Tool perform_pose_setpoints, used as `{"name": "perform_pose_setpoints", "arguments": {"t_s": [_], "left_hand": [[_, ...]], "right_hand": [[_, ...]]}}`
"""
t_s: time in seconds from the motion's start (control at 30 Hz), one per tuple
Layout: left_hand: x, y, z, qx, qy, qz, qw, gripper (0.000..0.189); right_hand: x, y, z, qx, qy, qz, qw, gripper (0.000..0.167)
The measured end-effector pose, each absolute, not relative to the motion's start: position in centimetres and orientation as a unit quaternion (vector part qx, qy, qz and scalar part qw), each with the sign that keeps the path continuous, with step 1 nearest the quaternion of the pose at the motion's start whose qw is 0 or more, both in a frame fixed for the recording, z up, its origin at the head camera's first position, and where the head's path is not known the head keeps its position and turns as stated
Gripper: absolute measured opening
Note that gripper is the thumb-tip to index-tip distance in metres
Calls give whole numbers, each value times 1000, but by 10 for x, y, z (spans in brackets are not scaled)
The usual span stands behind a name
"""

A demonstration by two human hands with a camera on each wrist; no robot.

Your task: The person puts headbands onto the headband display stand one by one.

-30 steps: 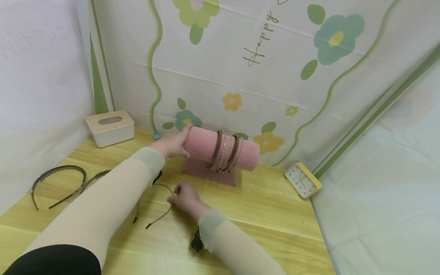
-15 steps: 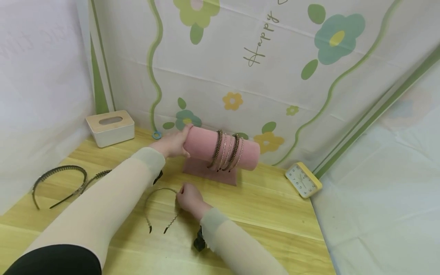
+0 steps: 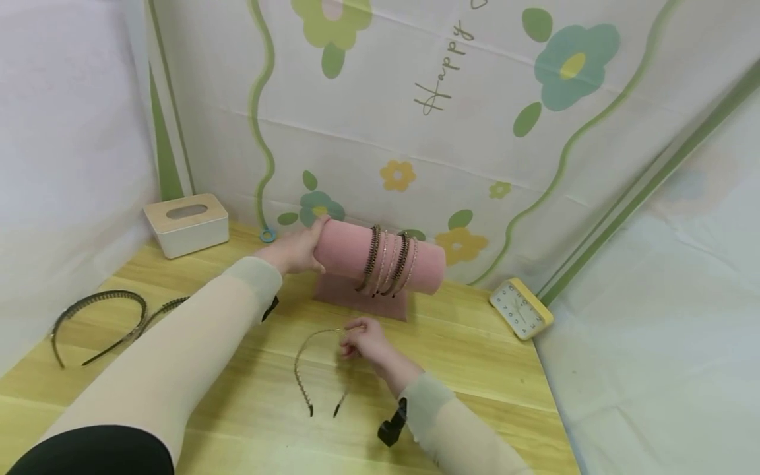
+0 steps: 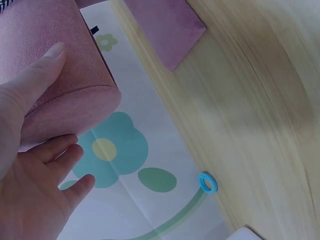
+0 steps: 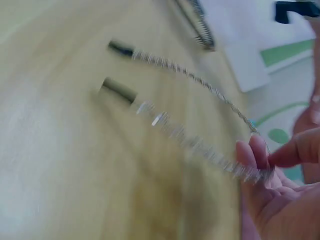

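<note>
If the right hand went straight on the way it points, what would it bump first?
Probably the left arm: the right hand, holding a hairband, points that way. Their heights are hard to tell, though.

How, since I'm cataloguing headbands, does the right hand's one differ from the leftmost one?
The held headband looks slimmer and lighter-coloured, the leftmost headband dark and toothed. The right hand pinches the held headband; the leftmost headband rests on the table. Both are curved bands with open ends.

High downward head view, close wrist views, shared table (image 3: pixel 487 363)
</note>
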State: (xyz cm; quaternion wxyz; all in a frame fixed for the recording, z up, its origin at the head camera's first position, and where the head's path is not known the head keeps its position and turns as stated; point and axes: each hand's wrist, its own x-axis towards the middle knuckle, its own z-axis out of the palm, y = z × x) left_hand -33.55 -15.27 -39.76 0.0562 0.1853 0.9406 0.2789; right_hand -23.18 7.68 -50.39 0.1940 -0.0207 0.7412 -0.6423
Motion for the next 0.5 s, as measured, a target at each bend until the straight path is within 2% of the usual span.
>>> {"name": "perform_pose_setpoints", "arguments": {"t_s": [0.2,0.37,0.5], "left_hand": [[-334,-153,-397,183,940,282,56,113],[-338,-153,-400,186,939,282,58,115],[-341,-153,-402,184,940,281,61,117]], "right_hand": [[-222,115,-475,-30,720,-655,229,32],[-215,145,-450,-45,667,-696,262,26],[-209,167,-436,-63,641,-717,268,33]]}}
